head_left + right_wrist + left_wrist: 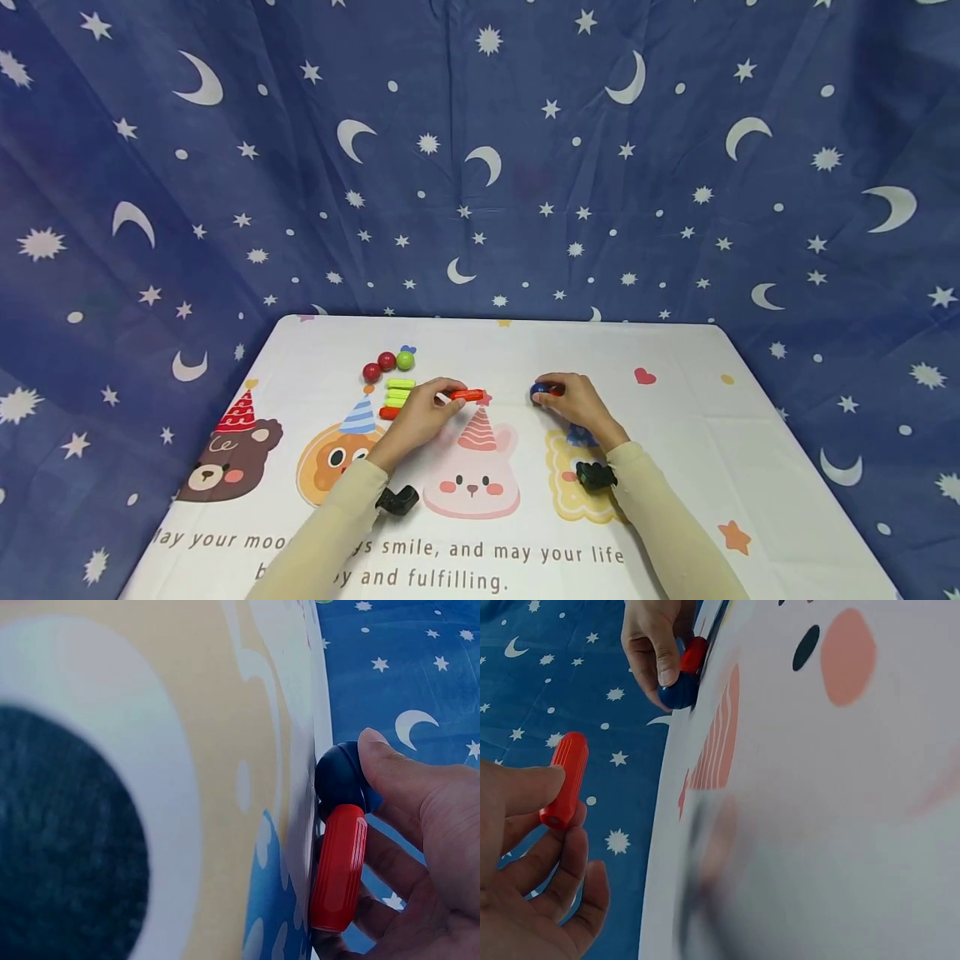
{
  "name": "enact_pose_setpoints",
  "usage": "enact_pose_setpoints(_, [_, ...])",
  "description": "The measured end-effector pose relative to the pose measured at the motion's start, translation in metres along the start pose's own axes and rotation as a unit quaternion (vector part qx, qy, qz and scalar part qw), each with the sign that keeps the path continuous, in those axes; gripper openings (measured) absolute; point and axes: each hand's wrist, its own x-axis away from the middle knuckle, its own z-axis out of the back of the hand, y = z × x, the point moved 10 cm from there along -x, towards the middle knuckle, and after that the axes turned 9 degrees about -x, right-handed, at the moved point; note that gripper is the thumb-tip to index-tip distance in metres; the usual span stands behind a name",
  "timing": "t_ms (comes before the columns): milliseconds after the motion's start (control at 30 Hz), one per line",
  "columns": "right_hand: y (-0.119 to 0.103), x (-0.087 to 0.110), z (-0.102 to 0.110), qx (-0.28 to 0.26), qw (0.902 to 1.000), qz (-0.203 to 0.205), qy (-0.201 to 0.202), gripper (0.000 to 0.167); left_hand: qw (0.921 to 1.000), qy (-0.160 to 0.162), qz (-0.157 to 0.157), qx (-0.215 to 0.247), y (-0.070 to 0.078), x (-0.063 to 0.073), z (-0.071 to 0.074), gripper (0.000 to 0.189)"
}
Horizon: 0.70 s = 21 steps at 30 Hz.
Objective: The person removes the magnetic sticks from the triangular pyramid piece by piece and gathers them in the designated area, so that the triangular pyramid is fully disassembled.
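Note:
My left hand (422, 415) pinches a red ridged rod (468, 395) between thumb and fingers, raised over the white table cover in the left wrist view (571, 776). To the right, my right hand (583, 405) holds a dark blue ball (537, 392), the thumb on one side of it. A second red ridged rod (339, 866) sits end-on against that ball, along the fingers and close to the cover. A space separates the two hands, and the left rod points toward the right hand.
Left of my left hand lie dark red balls (372, 372) beside a green ball (405, 360). Nearer me are several yellow-green rods (400, 384) and another red rod (389, 413). The cover (675, 517) has printed cartoon animals; a starry blue curtain (480, 208) hangs behind the table.

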Motion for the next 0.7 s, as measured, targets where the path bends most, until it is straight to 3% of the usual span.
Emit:
enact_pose_setpoints(300, [-0.001,-0.001,0.005,0.011,0.9999,0.008,-0.002,0.039,0.9996,0.018,-0.018,-0.016,-0.003,0.009,0.020,0.025])
enact_pose_setpoints(467, [-0.006,-0.002,0.007,0.010,0.9995,0.029,0.000,0.038,0.9993,0.022,-0.015,-0.026,-0.010,0.014,0.032,0.023])
enact_pose_setpoints(700, [-0.003,-0.002,0.004,0.004,0.9999,0.010,-0.004,0.038,0.9986,0.018,0.000,-0.050,-0.020,0.025,0.044,0.023])
